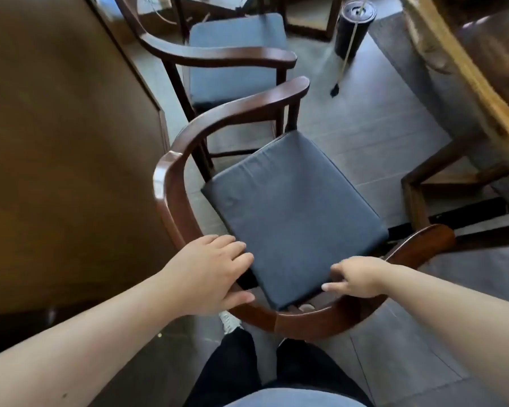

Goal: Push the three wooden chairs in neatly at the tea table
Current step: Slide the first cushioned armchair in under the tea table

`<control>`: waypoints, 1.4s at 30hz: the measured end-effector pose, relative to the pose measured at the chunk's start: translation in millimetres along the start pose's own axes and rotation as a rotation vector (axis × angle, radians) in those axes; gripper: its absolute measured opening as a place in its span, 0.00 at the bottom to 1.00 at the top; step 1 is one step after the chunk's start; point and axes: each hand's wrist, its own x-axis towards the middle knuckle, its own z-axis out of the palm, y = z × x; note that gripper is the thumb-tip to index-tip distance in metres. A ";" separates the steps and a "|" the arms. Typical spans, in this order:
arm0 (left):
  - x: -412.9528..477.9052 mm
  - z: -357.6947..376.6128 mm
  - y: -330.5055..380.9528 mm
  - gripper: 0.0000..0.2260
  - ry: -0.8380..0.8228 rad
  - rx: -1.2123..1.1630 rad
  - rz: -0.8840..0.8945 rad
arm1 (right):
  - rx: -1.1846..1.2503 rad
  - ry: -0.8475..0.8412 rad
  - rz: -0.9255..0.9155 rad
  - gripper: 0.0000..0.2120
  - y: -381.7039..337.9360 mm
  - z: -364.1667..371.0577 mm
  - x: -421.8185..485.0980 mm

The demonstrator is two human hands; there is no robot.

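A dark wooden armchair (171,183) with a curved back rail and a dark blue seat cushion (291,212) stands right in front of me, turned at an angle to the tea table (465,71) at the upper right. My left hand (209,274) lies over the back rail at its left, fingers curled around the wood. My right hand (359,277) rests on the rail's right side, fingers pointing left over the cushion's edge. A second matching chair (218,54) stands beyond, close to the first. A third chair is not in view.
A brown wall or cabinet panel (65,142) runs along the left, close to both chairs. The table's wooden leg frame (417,195) stands on the grey tiled floor at the right. A black cylindrical bin (353,27) and a thin stick stand at the back.
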 end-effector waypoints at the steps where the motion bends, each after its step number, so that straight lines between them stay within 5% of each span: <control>1: 0.8 4.2 -0.4 0.34 -0.078 -0.002 0.002 | -0.014 -0.026 0.020 0.30 3.8 -0.2 -1.3; 5: -0.9 25.7 -4.5 0.34 -0.281 0.035 0.027 | -0.163 -0.018 0.009 0.36 19.0 8.0 1.2; 11: 2.6 48.6 -11.4 0.10 -0.219 0.204 0.119 | -0.255 0.118 0.034 0.33 34.8 6.9 3.5; 22: 4.9 52.2 -20.1 0.10 -0.234 0.289 0.241 | -0.315 0.303 0.021 0.26 33.5 24.3 0.4; 42: 108.1 1.1 -22.7 0.12 -0.201 0.451 0.377 | -0.084 0.232 0.234 0.25 82.5 38.3 -34.3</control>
